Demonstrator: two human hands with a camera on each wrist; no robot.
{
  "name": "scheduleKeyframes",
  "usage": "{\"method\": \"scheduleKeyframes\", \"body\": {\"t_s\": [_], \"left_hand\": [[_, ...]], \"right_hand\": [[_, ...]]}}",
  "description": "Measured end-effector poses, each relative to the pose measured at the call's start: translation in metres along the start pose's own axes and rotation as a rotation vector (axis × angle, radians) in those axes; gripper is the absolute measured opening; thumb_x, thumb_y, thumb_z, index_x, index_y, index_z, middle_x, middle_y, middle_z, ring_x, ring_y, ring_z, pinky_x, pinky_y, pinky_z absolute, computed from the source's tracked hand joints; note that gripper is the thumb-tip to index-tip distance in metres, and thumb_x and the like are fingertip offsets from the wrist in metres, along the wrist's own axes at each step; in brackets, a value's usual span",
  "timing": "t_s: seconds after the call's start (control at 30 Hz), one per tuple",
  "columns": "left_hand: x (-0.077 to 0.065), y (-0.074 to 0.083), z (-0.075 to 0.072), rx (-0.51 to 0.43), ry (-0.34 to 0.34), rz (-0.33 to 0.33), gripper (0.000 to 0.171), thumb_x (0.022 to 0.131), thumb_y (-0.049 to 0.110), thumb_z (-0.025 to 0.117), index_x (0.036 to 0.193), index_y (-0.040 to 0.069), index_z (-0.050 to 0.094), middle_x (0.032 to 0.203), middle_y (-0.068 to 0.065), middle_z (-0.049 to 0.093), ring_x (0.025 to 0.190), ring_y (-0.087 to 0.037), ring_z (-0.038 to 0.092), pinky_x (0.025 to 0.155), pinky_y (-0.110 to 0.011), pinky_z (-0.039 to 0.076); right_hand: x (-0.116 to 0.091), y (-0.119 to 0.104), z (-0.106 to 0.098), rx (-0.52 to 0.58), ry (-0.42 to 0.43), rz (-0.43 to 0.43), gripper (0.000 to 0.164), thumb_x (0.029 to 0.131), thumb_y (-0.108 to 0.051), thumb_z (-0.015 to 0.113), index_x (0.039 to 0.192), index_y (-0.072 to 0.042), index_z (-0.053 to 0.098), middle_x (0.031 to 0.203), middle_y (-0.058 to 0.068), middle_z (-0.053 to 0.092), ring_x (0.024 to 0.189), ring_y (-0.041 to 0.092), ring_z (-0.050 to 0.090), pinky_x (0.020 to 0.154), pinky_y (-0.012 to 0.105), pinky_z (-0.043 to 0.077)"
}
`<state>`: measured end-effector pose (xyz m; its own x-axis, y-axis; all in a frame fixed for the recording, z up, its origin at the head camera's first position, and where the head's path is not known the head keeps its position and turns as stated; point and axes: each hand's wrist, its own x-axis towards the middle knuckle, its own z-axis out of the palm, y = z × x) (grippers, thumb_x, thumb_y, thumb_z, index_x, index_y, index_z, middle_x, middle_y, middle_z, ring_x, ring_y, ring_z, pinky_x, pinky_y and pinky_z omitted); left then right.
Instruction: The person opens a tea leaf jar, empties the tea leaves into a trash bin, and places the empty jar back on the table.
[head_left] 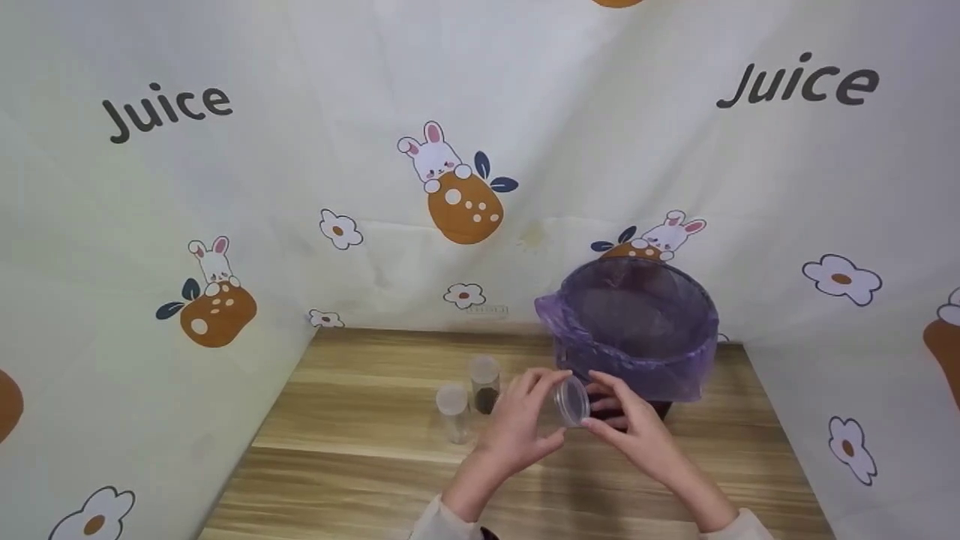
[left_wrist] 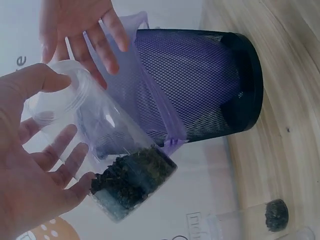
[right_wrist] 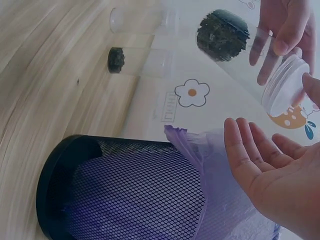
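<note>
My left hand (head_left: 517, 420) grips a clear plastic jar (left_wrist: 117, 132), tilted, with dark dried leaves (left_wrist: 132, 177) gathered at its bottom end. Its round clear lid (right_wrist: 287, 85) faces my right hand (head_left: 637, 431). In the right wrist view the right fingers (right_wrist: 255, 150) stretch out straight beside the lid, and the right thumb lies at the lid's edge; whether it presses there I cannot tell. On the table to the left stand two more clear jars, one (head_left: 486, 386) with dark leaves at its bottom, the other (head_left: 452, 412) seemingly without contents.
A black mesh bin (right_wrist: 135, 185) lined with a purple plastic bag (head_left: 630, 375) stands behind my right hand at the back of the wooden table (head_left: 337, 450). A printed cloth (head_left: 315, 172) hangs round the back and sides.
</note>
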<state>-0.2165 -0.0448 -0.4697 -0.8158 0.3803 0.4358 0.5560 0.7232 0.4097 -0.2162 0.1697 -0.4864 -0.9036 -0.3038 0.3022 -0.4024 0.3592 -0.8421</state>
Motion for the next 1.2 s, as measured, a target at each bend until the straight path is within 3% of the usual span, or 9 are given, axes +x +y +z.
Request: {"method": "scheduleKeyframes", "body": {"t_s": [0.27,0.43,0.67,0.93,1.2], "left_hand": [[0.001,0.008,-0.001,0.14,-0.046,0.03,0.081,0.073,0.026,0.084,0.145,0.028,0.047,0.135,0.001,0.054,0.124,-0.02,0.055,0.104,-0.045,0.048],[0.0,0.009,0.001,0.197,-0.037,0.063,0.084,0.07,0.028,0.085,0.145,0.029,0.048,0.135,0.001,0.055,0.123,-0.021,0.055,0.104,-0.043,0.048],[-0.001,0.011,0.003,0.23,-0.02,0.099,0.083,0.07,0.03,0.085,0.145,0.027,0.049,0.134,0.001,0.055,0.122,-0.021,0.056,0.105,-0.042,0.048],[-0.003,0.009,0.004,0.163,-0.004,0.109,0.081,0.073,0.03,0.084,0.145,0.024,0.047,0.136,-0.001,0.054,0.124,-0.021,0.057,0.104,-0.042,0.049],[-0.009,-0.007,-0.003,-0.008,-0.022,0.01,0.08,0.075,0.028,0.085,0.145,0.018,0.046,0.14,-0.003,0.052,0.127,-0.022,0.054,0.105,-0.046,0.048]], "right_hand": [[0.001,-0.006,0.007,0.012,-0.02,0.032,0.063,0.092,-0.02,0.071,0.147,-0.006,0.042,0.133,0.02,0.058,0.11,0.031,0.064,0.081,0.024,0.058],[0.002,-0.008,0.011,0.027,-0.012,0.029,0.063,0.091,-0.021,0.072,0.145,-0.004,0.044,0.129,0.017,0.059,0.108,0.025,0.065,0.081,0.023,0.058],[0.001,-0.008,0.015,0.047,0.016,0.01,0.062,0.087,-0.018,0.076,0.14,0.002,0.049,0.124,0.02,0.061,0.103,0.032,0.068,0.08,0.024,0.059],[0.002,-0.009,0.014,0.048,0.074,0.074,0.055,0.082,-0.016,0.082,0.13,-0.004,0.059,0.119,0.016,0.065,0.098,0.013,0.068,0.077,0.023,0.059],[0.0,-0.011,0.006,0.074,0.098,0.113,0.052,0.082,-0.017,0.082,0.127,-0.006,0.061,0.115,0.016,0.066,0.1,0.02,0.068,0.078,0.022,0.059]]}}
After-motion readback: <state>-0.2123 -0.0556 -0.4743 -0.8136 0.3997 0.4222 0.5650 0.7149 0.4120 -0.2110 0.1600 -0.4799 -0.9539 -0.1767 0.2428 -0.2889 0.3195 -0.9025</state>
